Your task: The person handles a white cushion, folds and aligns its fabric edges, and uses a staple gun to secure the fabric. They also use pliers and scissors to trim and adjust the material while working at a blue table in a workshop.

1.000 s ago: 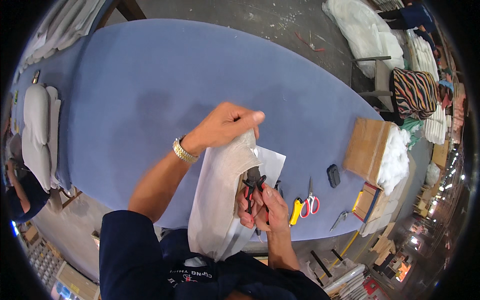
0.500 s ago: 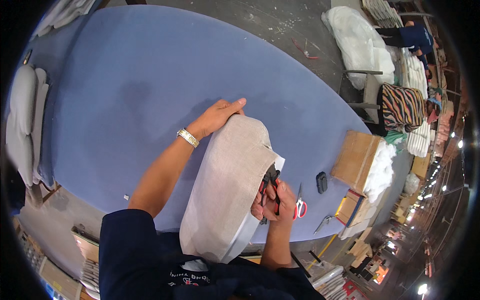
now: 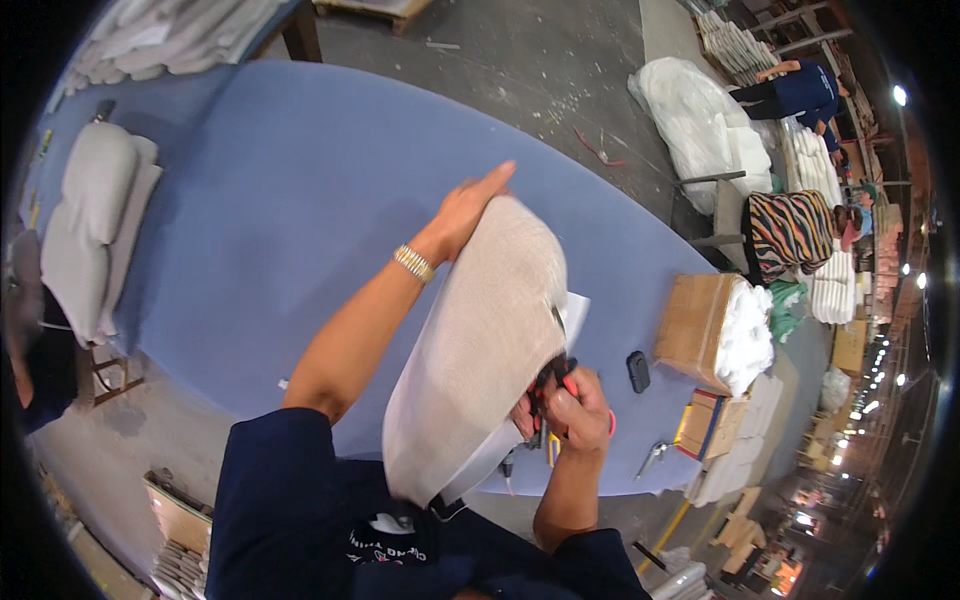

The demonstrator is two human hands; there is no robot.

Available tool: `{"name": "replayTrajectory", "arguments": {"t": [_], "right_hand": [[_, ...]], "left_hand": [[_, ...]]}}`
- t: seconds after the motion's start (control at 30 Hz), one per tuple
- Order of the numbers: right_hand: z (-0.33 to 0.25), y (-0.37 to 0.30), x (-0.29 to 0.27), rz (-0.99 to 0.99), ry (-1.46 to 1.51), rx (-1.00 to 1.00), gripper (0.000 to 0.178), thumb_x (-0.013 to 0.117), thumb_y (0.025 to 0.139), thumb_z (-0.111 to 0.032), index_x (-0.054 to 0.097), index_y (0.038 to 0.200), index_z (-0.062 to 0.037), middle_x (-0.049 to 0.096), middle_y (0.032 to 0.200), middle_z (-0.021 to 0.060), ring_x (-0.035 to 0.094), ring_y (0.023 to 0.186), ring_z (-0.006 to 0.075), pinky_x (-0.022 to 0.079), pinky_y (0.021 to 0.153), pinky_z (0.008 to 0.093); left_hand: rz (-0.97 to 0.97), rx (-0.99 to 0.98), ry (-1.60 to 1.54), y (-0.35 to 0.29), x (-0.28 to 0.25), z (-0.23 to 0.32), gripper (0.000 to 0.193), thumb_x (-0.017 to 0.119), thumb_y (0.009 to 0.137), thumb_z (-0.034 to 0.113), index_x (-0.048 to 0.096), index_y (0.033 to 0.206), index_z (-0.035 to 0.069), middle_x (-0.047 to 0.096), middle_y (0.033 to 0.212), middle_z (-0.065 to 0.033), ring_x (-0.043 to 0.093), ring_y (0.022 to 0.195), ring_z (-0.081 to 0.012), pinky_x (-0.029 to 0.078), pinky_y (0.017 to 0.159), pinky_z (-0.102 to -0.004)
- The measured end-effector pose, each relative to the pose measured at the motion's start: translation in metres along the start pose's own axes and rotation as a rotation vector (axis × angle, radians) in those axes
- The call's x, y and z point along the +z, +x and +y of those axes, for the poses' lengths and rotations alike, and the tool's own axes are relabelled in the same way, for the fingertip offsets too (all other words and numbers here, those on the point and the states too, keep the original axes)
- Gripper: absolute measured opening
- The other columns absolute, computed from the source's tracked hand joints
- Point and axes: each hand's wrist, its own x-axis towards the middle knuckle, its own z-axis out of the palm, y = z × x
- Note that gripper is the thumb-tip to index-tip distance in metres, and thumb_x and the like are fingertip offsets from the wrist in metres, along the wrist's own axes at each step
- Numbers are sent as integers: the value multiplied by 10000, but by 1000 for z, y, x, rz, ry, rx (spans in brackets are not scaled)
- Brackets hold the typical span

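Observation:
A beige fabric-covered cushion (image 3: pixel 480 330) with a white underside stands tilted between my arms, its near end against my shirt. My left hand (image 3: pixel 468 212), with a metal watch on the wrist, lies along the cushion's far end with its fingers stretched out; part of it is behind the fabric. My right hand (image 3: pixel 580 410) is closed round red-and-black pliers (image 3: pixel 556 375), their jaws at the cushion's right edge. A slit (image 3: pixel 557 316) shows in the fabric above the pliers. Behind my right hand, a red handle loop (image 3: pixel 612 424) of the scissors peeks out.
The blue table (image 3: pixel 300 220) carries a black oblong device (image 3: pixel 638 371), a metal tool (image 3: pixel 652 458) and a cardboard box (image 3: pixel 690 315) with white filling. Grey cushions (image 3: pixel 100 215) lie at the left. Beyond the right edge are a chair, a person in a striped top (image 3: pixel 790 230) and another person.
The view has shifted. My left hand's fingers are now stretched further over the far end. My right hand, with the pliers, has turned and now covers most of the scissors.

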Motion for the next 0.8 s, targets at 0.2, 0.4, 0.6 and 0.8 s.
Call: {"name": "replayTrajectory", "arguments": {"t": [0.2,0.4,0.6,0.8], "right_hand": [[-12,-16,68,-361,-417,-92,304,702,928,-298,660,952,3,617,810,80,600,778,202,470,724,340],[41,-46,96,-290,-392,-211,270,732,931,-276,662,941,-16,612,799,33,542,717,120,444,661,296],[54,-64,106,-257,-533,-270,203,704,964,-230,641,946,-38,542,782,-4,493,719,100,418,655,285],[60,-71,123,-194,-592,-393,289,673,996,-266,568,874,-27,585,780,95,553,715,192,444,677,365]], "left_hand": [[-394,387,232,-107,16,153,719,472,1021,626,790,844,6,741,803,-138,669,737,-165,533,776,-327],[-162,476,355,-186,13,137,683,400,1080,574,724,1190,-18,742,1110,-156,678,1024,-202,513,956,-346],[-111,641,414,-304,6,116,633,388,1119,464,488,1499,-33,652,1360,-188,597,1261,-264,418,1106,-353],[104,726,735,-364,24,102,599,474,1103,406,471,1505,-37,635,1365,-245,628,1244,-323,458,1072,-390]]}}
